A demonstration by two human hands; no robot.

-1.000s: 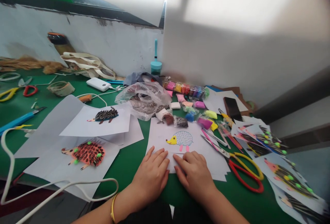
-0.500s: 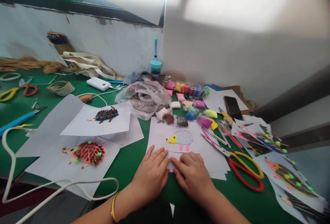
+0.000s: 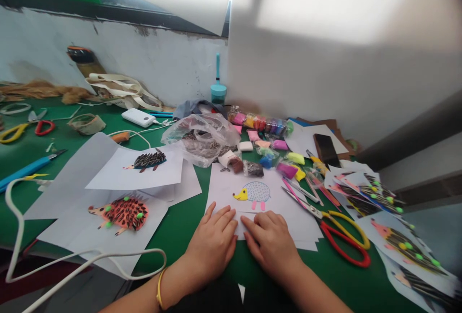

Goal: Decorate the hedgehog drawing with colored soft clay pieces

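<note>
Bracelet: you are wearing this yellow band on your left wrist, at the bottom of the frame
Left hand: you are laying it palm down over the lower left edge of the white paper, fingers slightly apart, thumb lying to the right
Right hand: you are resting it over the paper's lower edge, just beside the left, index finger reaching out, the other fingers bending close together, thumb apart
Hedgehog drawing: it is showing just right of the frame's centre, beyond your fingertips, with a yellow face, blue-marked back and pink feet
Scissors: they are lying right of the drawing, blades over the paper, red and yellow handles pointing to the lower right
Red hedgehog: it is lying on paper at lower left, carrying green balls
Hedgehog pictures: they are overlapping at lower right
Dark hedgehog: it is sitting on paper left of centre
Clay packets: they are clustering beyond the drawing
Plastic bag: it is lying left of them
Phone: it is resting right of centre
Blue cup: it is standing near the wall, upper middle
</note>
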